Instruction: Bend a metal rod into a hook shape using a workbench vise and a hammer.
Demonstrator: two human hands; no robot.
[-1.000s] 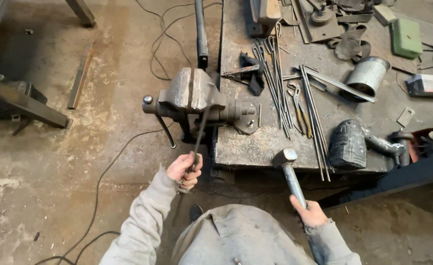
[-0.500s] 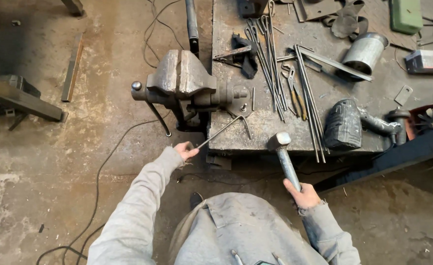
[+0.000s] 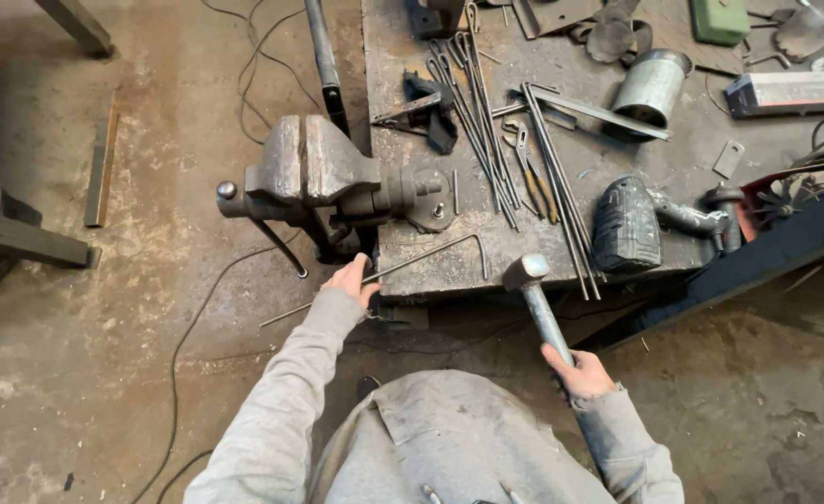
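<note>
Left hand (image 3: 354, 279) was closed around a thin bent rod (image 3: 412, 263), gripping it near mid-length. The rod lay across the front edge of the steel workbench (image 3: 449, 271), hooked end on the top, other end sticking out over the floor, just below the bench vise (image 3: 323, 177). Right hand (image 3: 578, 371) was wrapped tight on the hammer (image 3: 535, 297) handle, head up beside the bench edge.

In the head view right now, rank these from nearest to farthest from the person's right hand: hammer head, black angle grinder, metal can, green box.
1. Hammer head, above the right hand.
2. Black angle grinder, bench edge.
3. Metal can, mid-bench.
4. Green box, top corner.
</note>
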